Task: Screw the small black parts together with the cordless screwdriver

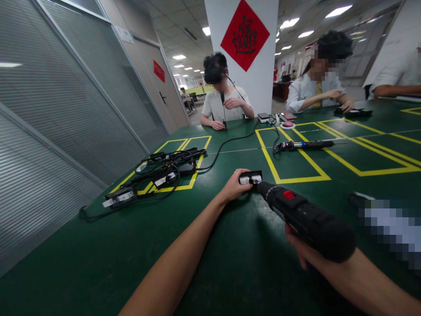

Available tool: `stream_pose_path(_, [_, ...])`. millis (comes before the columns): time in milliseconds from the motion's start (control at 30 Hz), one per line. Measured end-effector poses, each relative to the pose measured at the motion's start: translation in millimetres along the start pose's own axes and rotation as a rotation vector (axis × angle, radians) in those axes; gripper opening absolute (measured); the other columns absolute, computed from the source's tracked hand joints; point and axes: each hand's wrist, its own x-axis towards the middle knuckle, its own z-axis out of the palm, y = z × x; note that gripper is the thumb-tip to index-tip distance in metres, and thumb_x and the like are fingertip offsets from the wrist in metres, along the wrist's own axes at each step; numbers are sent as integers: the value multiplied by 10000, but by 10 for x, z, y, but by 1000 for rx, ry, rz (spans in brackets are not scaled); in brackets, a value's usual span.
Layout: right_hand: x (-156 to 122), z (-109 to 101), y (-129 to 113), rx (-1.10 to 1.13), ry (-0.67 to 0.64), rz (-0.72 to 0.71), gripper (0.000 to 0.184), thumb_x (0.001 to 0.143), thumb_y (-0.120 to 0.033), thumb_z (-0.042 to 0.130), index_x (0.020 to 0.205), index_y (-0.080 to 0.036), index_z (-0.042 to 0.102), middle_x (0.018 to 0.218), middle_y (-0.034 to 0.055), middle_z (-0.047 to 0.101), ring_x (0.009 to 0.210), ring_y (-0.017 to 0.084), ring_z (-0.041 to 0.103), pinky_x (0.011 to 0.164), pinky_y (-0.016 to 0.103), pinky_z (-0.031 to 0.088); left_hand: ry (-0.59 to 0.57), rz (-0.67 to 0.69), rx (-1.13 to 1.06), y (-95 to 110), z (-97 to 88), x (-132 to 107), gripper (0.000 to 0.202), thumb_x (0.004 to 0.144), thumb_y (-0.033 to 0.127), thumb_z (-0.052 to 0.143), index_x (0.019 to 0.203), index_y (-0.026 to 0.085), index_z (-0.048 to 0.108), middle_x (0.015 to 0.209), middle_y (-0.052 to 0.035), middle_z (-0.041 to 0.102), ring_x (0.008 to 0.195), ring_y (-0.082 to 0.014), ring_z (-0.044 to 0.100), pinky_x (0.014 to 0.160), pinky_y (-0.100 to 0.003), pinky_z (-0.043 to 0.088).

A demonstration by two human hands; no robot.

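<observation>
My left hand (236, 188) is closed around the left end of a small black casing with a white labelled face (250, 179), just above the green table (131, 259). In my right hand (304, 250) is a black cordless drill (305, 219) with a red switch on top. Its body hides most of my right fingers. The drill points forward and left, and its chuck end is right at the casing's white face. Whether the bit touches the casing I cannot make out.
Black power strips with cables (174, 169) lie in a heap at left. Past my hands, an electric screwdriver (304, 144) rests across yellow tape. A blurred-out device (391, 224) lies at right. One person (226, 103) sits opposite, others (317, 90) at right.
</observation>
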Motion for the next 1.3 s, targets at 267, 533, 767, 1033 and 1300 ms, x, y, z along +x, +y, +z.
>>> stream_pose_path(267, [-11, 1, -24, -52, 10, 52, 268, 648, -497, 581, 793, -274, 546, 443, -41, 532, 438, 197, 545, 385, 310, 469, -5, -6, -9, 5, 10, -2, 527, 686, 199, 682, 1185, 146, 522, 1099, -79, 572, 901, -163, 574, 812, -291, 482])
stream_pose_path(533, [23, -89, 23, -75, -47, -23, 299, 661, -451, 610, 881, -248, 608, 472, -48, 551, 439, 179, 561, 468, 303, 514, 0, 3, 23, 10, 9, 7, 538, 684, 195, 683, 1194, 138, 523, 1084, -84, 575, 923, -177, 566, 843, -317, 477])
stream_pose_path(767, [-15, -159, -34, -165, -119, -44, 224, 744, -427, 604, 868, -243, 637, 633, 5, 658, 545, 186, 625, 544, 294, 542, 10, 27, 45, -21, -6, 13, 545, 687, 194, 684, 1207, 145, 526, 1092, -83, 578, 954, -187, 566, 882, -336, 468])
stream_pose_path(1033, [-7, -155, 71, -169, -210, 69, 321, 786, -521, 539, 639, -246, 615, 623, 42, 671, 540, 197, 622, 471, 294, 495, 14, 29, 33, -8, -4, -6, 533, 689, 196, 682, 1197, 145, 531, 1100, -86, 581, 938, -179, 570, 853, -319, 476])
stream_pose_path(1300, [-10, -204, 91, -206, -223, 38, 351, 811, -494, 518, 578, -250, 615, 609, 42, 662, 670, 225, 655, 561, 313, 509, -24, 4, -28, 9, 6, -14, 527, 684, 186, 676, 1187, 142, 523, 1077, -74, 578, 862, -148, 565, 776, -274, 479])
